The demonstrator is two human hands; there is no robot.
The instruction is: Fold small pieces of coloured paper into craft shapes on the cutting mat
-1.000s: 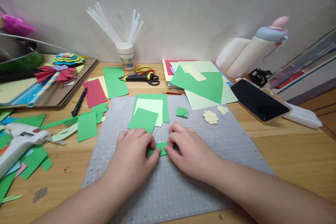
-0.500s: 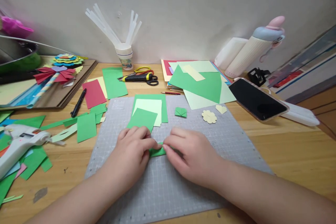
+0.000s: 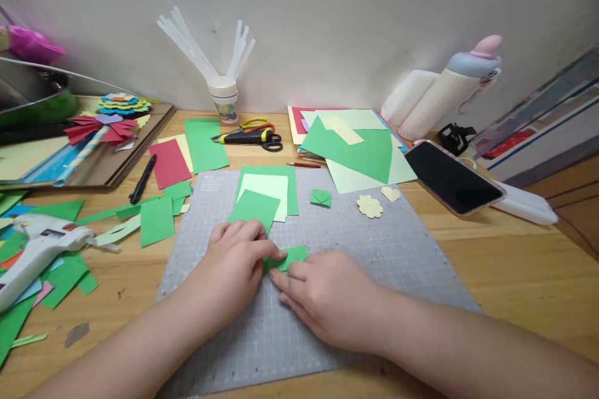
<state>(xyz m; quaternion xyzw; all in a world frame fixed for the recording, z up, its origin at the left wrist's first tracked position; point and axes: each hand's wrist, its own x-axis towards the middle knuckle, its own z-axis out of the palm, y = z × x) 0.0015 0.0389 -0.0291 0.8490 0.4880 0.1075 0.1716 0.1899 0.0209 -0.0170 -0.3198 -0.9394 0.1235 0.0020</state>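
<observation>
A small folded green paper piece lies on the grey cutting mat in front of me. My left hand presses its left end with fingers curled, thumb and forefinger pinched on the paper. My right hand lies just below and to the right, its fingertips pressing the paper's lower edge flat against the mat. Just behind my hands sits a stack of green paper squares. A small folded green heart lies further back on the mat.
A glue gun and green scraps lie at the left. Scissors, a cup of glue sticks, a black pen, coloured sheets, a phone, a bottle and pale paper cutouts surround the mat.
My right hand slid down and toward me, uncovering the right end of the green piece. My left hand stayed on the left end. The view shifted slightly.
</observation>
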